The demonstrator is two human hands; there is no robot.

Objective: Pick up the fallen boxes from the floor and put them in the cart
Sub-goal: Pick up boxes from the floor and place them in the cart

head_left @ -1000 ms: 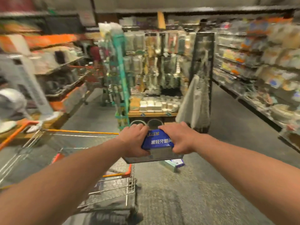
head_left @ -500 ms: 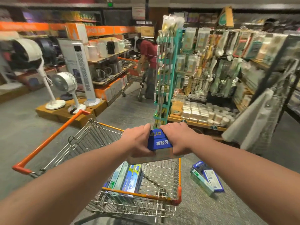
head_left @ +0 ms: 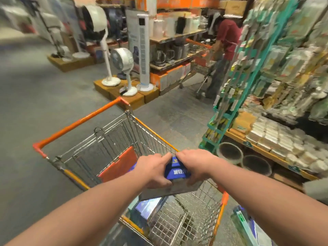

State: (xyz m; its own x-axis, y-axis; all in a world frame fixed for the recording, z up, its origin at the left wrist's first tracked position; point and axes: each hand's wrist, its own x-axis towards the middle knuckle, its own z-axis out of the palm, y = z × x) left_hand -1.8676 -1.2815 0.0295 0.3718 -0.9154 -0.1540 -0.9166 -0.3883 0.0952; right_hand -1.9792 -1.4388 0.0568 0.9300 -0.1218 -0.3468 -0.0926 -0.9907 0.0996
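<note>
A blue box (head_left: pixel 177 172) with white lettering hangs over the wire cart (head_left: pixel 113 137), held from both sides. My left hand (head_left: pixel 153 168) grips its left end and my right hand (head_left: pixel 196 165) grips its right end. The cart has an orange handle and an orange child-seat flap (head_left: pixel 120 165). Inside the basket, below the held box, lie other boxes (head_left: pixel 147 207), partly hidden by my arms. On the floor at the lower right lie green and blue fallen boxes (head_left: pixel 245 226).
Standing fans (head_left: pixel 122 61) on wooden pallets stand beyond the cart. A person in a red shirt (head_left: pixel 227 38) with another cart stands at the back. A teal display rack (head_left: pixel 236 91) and a shelf of packaged goods (head_left: pixel 276 137) are on the right, with two round bins (head_left: pixel 230 152) beneath.
The view has swung left and down onto the cart. Both hands have carried the blue box from above the floor to over the cart's basket and lowered it.
</note>
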